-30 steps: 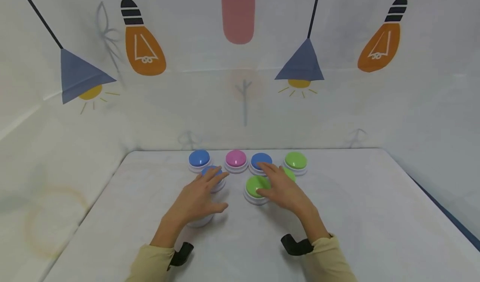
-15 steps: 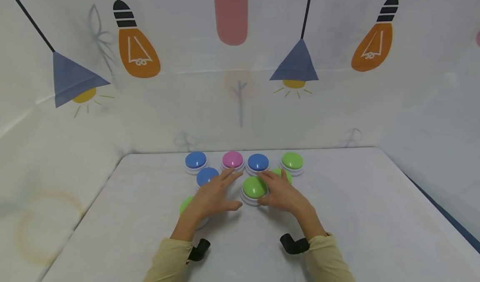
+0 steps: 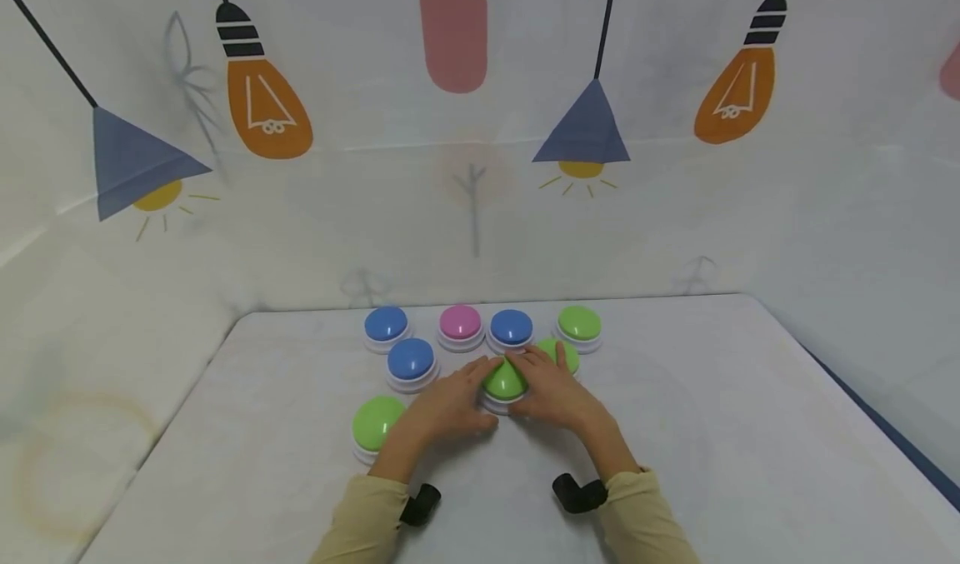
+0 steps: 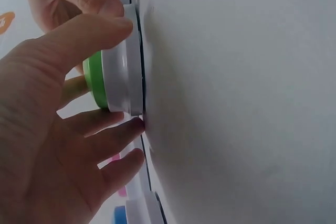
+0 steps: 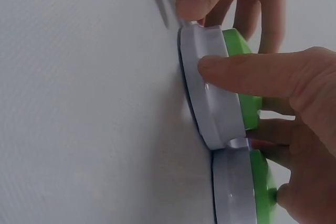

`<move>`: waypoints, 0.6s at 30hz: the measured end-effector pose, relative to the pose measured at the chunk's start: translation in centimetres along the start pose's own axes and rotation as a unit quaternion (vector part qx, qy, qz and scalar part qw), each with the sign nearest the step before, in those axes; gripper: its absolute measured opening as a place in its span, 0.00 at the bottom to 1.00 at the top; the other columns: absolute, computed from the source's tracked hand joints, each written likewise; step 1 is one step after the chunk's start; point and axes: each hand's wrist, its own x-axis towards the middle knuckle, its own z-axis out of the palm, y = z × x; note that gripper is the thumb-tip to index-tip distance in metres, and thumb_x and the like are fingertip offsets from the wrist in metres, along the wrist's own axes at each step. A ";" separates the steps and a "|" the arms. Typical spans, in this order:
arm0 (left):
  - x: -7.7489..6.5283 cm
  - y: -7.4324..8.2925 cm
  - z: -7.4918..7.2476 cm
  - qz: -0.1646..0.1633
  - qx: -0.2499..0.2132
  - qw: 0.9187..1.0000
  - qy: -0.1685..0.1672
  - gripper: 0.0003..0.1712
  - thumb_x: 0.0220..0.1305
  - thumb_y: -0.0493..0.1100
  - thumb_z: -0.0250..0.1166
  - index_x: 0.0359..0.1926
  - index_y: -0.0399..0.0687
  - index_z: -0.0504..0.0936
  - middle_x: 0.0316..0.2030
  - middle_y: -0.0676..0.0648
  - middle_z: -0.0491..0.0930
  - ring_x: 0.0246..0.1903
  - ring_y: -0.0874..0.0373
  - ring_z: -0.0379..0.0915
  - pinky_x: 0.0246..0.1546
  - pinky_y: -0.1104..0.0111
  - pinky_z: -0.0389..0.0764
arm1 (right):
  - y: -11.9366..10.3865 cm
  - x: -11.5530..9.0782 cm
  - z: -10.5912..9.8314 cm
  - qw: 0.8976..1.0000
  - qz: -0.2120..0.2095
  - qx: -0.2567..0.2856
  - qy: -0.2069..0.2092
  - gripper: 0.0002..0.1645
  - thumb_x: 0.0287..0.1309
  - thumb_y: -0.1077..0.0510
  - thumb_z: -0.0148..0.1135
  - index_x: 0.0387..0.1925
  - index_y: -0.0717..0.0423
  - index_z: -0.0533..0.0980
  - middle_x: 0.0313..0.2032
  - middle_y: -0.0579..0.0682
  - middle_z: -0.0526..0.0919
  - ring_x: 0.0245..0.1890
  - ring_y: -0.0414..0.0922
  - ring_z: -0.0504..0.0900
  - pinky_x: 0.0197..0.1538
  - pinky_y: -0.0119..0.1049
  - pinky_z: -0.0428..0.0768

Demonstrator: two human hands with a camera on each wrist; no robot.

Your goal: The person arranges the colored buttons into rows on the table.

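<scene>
In the head view, a domed green push button (image 3: 504, 385) on a white base stands between both hands at mid-table. My left hand (image 3: 450, 404) holds its left side, fingers reaching round the far edge; the left wrist view shows the thumb over the white base (image 4: 123, 85). From the other side my right hand (image 3: 558, 393) grips it, the thumb pressed on the base (image 5: 210, 108) in the right wrist view. Right behind that hand, partly hidden, a second green button (image 3: 558, 352) sits against the first, close under the right fingers.
Blue (image 3: 386, 324), pink (image 3: 460, 323), blue (image 3: 512, 328) and green (image 3: 579, 323) buttons line the back of the white table (image 3: 712, 431). Another blue button (image 3: 410, 359) stands left of centre; a green one (image 3: 377, 424) is beside my left wrist. A lamp-printed backdrop (image 3: 360, 197) rises behind.
My left hand has moved right, away from the left blue and green buttons, up to the middle green button. My right hand has stayed there, drawing in slightly round it.
</scene>
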 end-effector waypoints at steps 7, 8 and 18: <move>-0.2 0.1 0.5 0.013 0.030 0.999 0.030 0.46 0.55 0.46 0.71 0.73 0.48 0.61 0.67 0.41 0.70 0.53 0.43 0.79 0.54 0.53 0.80 | -0.2 -0.1 0.2 1.000 0.002 0.000 0.010 0.48 0.51 0.54 0.75 0.70 0.62 0.64 0.68 0.60 0.69 0.73 0.59 0.58 0.73 0.67 0.35; -0.2 0.1 0.5 0.015 0.034 0.999 0.035 0.45 0.55 0.46 0.71 0.73 0.48 0.62 0.66 0.41 0.71 0.52 0.43 0.80 0.53 0.54 0.80 | -0.2 -0.1 0.2 1.000 0.003 0.000 0.010 0.48 0.51 0.54 0.75 0.70 0.62 0.64 0.68 0.60 0.69 0.73 0.58 0.58 0.73 0.66 0.35; -0.1 0.1 0.7 0.036 0.052 0.996 0.055 0.41 0.57 0.42 0.71 0.70 0.46 0.65 0.61 0.43 0.75 0.46 0.47 0.82 0.50 0.57 0.82 | -0.2 -0.1 0.6 1.000 0.007 -0.002 0.018 0.48 0.50 0.55 0.76 0.70 0.62 0.65 0.67 0.59 0.71 0.73 0.58 0.58 0.73 0.66 0.36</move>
